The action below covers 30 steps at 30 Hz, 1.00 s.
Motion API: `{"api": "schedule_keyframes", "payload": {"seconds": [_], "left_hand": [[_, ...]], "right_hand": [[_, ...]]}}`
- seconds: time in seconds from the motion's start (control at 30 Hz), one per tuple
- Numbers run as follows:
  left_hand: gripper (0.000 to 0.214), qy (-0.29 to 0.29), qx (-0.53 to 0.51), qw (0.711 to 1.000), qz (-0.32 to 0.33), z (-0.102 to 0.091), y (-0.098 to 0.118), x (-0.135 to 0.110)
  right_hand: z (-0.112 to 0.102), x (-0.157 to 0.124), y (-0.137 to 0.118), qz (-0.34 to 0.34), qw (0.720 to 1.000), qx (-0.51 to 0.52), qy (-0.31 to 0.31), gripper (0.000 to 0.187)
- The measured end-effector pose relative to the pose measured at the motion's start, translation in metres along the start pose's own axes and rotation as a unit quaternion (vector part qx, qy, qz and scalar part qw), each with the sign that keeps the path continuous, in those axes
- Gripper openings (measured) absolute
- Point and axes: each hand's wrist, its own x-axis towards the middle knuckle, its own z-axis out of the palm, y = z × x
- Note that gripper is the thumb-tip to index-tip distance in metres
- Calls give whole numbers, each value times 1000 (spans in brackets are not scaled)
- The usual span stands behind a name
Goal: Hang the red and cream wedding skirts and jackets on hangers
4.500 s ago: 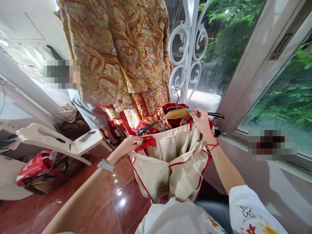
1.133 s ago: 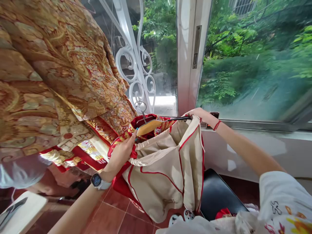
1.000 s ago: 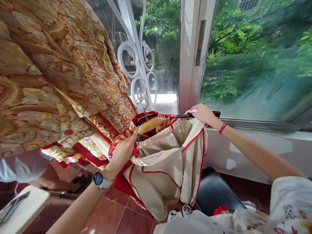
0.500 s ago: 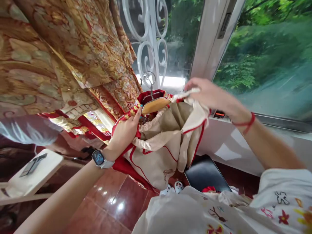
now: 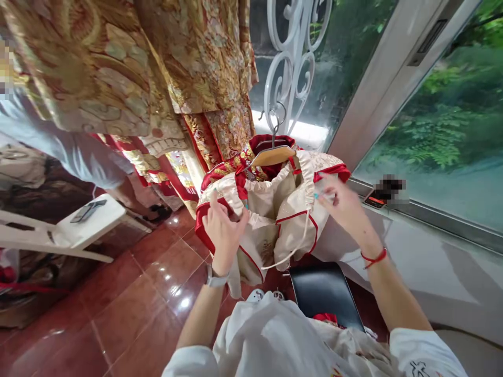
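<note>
A cream garment (image 5: 293,207) with a gathered waistband, red piping and a dangling cord hangs over a wooden hanger (image 5: 274,156). Red strips near both sides of its waistband lie by the hanger. Behind it, a red-and-gold garment (image 5: 245,157) shares the hanger. My left hand (image 5: 225,228) is at the left side of the waistband, index finger and thumb apart, seemingly touching the cloth. At the right side, my right hand (image 5: 341,207) has its fingers loosely apart beside the waistband; slight blur hides whether they touch.
Gold embroidered robes (image 5: 204,63) hang at the left, near a white scrollwork stand (image 5: 281,68). A black chair seat (image 5: 324,290) stands below right. At left, a white chair (image 5: 98,220) carries a phone (image 5: 88,210), with a person's arm (image 5: 55,131) behind. Windows line the right.
My right hand has moved down and toward me, the left hand off the collar onto the waistband. The waistband's right side now lies draped over the hanger, and the view has shifted left.
</note>
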Motion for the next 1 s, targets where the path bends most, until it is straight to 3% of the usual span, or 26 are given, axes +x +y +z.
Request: {"api": "schedule_keyframes", "payload": {"seconds": [0.07, 0.17, 0.27, 0.37, 0.43, 0.5, 0.57, 0.67, 0.77, 0.87, 0.93, 1.0], "left_hand": [[61, -41, -62, 997, -20, 3, -3, -4], [49, -83, -237, 968, -13, -3, -7, 16], [36, -29, -341, 940, 0, -18, -1, 56], [28, 48, -348, 936, 37, -30, 24, 93], [28, 65, -335, 937, 78, -30, 48, 102], [30, 47, -303, 945, 117, -22, 68, 95], [30, -21, -241, 958, 151, -5, 74, 74], [28, -130, -153, 969, 147, 25, 55, 38], [33, -140, -177, 968, 110, 41, 21, 18], [37, -132, -233, 956, 119, 33, -2, 14], [36, -88, -250, 958, 110, 17, -10, 14], [32, 2, -236, 968, 91, -3, -17, 17]], "right_hand": [[-9, 23, 16, -36, 996, -37, 75, 59], [-9, 63, 42, -99, 993, -49, 41, 54], [0, 80, 61, -125, 991, -25, 30, 48], [11, 69, 65, -131, 989, -20, 67, 47], [18, 57, 62, -132, 987, -17, 84, 46], [24, 48, 58, -129, 987, -11, 98, 46], [30, 44, 55, -122, 987, -7, 103, 47], [34, 46, 55, -100, 990, -14, 103, 49], [28, 47, 57, -84, 994, -27, 71, 56], [12, 41, 41, -77, 997, -29, 6, 64], [6, 32, 13, -69, 997, -17, 42, 63], [11, 25, -27, -65, 990, 35, 123, 53]]}}
